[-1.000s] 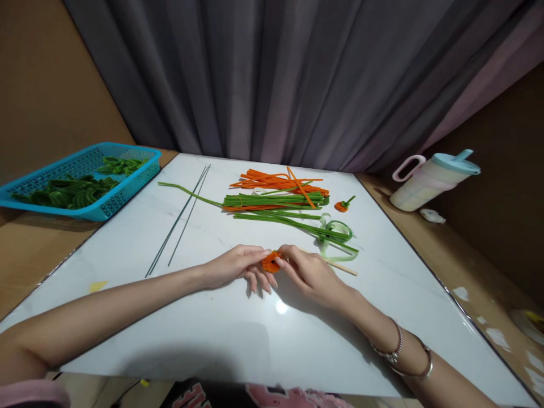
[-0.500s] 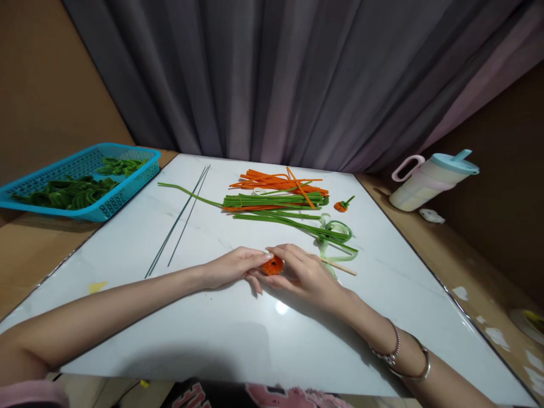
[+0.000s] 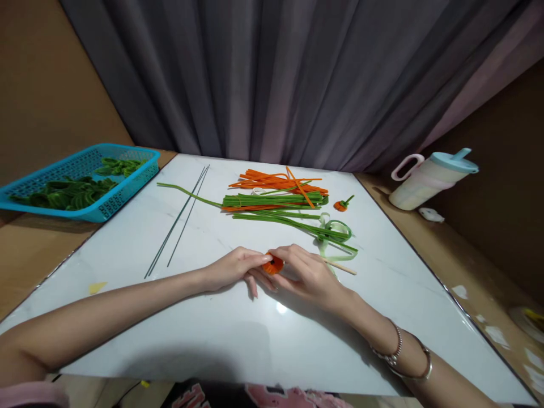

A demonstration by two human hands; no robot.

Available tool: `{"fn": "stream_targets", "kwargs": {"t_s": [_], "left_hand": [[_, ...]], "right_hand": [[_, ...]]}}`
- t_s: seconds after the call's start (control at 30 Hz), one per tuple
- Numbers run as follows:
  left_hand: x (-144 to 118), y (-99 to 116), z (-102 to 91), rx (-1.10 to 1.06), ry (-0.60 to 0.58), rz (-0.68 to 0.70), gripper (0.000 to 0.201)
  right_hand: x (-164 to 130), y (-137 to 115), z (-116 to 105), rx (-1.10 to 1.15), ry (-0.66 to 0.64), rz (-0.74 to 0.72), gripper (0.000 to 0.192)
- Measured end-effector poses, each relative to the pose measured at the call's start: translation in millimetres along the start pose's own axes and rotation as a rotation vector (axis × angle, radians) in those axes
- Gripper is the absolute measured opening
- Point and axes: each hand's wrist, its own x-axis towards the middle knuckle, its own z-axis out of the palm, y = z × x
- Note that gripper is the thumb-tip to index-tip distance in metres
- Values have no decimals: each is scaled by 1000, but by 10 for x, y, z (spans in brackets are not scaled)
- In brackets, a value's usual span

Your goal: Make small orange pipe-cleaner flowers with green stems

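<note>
Between my two hands, just above the white table [image 3: 204, 334], is a small round orange pipe-cleaner piece [image 3: 274, 265] with a dark hole in its middle. My left hand [image 3: 238, 267] pinches its left side, thumb on top and fingers beneath. My right hand [image 3: 308, 272] curls around its right side, fingertips touching the rim. Beyond the hands lie green pipe cleaners [image 3: 272, 200] in a bundle and orange pipe cleaners [image 3: 280, 180] in a loose pile. A finished-looking small orange pumpkin [image 3: 340, 205] with a green stem sits to their right.
A thin wooden stick [image 3: 342, 267] and a translucent green ribbon [image 3: 346, 255] lie beside my right hand. Dark thin wires [image 3: 176, 224] rest on the left. A blue basket [image 3: 97, 212] holds green curled pieces. A tumbler [image 3: 431, 181] stands on the right ledge.
The orange piece has turned slightly between my fingers, and the fingers of both hands have shifted a little on it. Everything else on the table stays put.
</note>
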Motion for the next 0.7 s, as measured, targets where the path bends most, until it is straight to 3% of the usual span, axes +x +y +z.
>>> {"fn": "stream_targets", "kwargs": {"t_s": [0.2, 0.4, 0.57, 0.7], "left_hand": [[-38, -3, 19, 7, 91, 64, 27], [-28, -13, 14, 1, 66, 53, 20], [7, 3, -43, -123, 43, 15, 18], [29, 14, -116, -274, 39, -16, 12]], "right_hand": [[-12, -12, -18, 24, -67, -15, 28], [-32, -20, 9, 118, -96, 38, 22], [-22, 40, 29, 154, -2, 24, 15], [76, 139, 21, 144, -31, -60, 16]]}}
